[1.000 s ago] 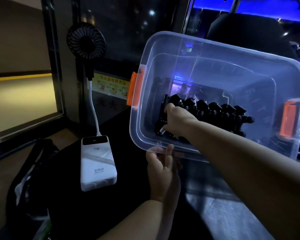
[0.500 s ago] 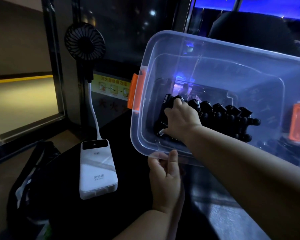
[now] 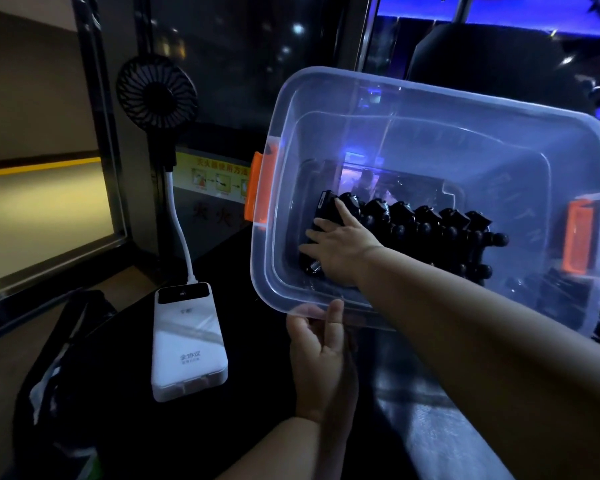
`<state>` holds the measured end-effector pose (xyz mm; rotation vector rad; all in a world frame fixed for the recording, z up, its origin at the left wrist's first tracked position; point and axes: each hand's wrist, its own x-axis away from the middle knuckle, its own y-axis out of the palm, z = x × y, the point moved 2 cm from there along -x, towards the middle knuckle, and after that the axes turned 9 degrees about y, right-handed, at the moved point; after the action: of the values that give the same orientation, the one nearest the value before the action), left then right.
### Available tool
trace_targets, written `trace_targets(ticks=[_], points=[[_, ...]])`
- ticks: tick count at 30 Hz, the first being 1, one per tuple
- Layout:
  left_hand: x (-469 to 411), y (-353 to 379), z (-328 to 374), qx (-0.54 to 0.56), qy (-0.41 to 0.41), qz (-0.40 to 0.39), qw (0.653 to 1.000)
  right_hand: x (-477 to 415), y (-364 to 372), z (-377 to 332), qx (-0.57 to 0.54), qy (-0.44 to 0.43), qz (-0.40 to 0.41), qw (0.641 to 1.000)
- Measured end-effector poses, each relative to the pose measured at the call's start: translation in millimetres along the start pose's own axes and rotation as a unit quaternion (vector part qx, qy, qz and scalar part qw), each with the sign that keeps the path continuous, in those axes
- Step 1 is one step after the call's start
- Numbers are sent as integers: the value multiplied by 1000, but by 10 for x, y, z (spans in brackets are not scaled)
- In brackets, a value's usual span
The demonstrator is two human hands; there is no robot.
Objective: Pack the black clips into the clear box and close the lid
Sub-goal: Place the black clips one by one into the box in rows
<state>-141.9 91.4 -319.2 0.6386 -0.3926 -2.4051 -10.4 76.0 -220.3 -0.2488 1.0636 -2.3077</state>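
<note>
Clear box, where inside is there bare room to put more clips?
Bare floor runs along the far wall of the box, beyond the clips, and a narrower strip between their end and the right orange latch. The near left corner is crowded: the right hand rests on the clips there.

The clear plastic storage box [image 3: 430,109] with orange end latches is tilted, its opening facing the camera, and the left hand [image 3: 321,355] grips its near rim. Inside it, the right hand [image 3: 342,242] lies with fingers spread on the left end of a row of black plastic clips [image 3: 430,226]. On the dark tabletop [image 3: 253,393] to the left, a white rectangular power bank [image 3: 187,344] is cabled to a small round black fan [image 3: 157,91].
</note>
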Motion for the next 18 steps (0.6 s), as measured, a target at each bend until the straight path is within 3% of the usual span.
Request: trace_targets(ticks=[4, 7, 10, 18], points=[[15, 7, 21, 1, -5, 9, 1000, 23, 35, -2, -15, -2, 5, 1000], [1, 9, 70, -14, -3, 14, 1000, 51, 16, 47, -94, 12, 34, 995], [-33, -2, 77, -32, 0, 18, 999, 122, -31, 172, -217, 39, 73, 973], [15, 32, 196, -42, -15, 24, 999, 762, 194, 484, -351, 136, 148, 915]])
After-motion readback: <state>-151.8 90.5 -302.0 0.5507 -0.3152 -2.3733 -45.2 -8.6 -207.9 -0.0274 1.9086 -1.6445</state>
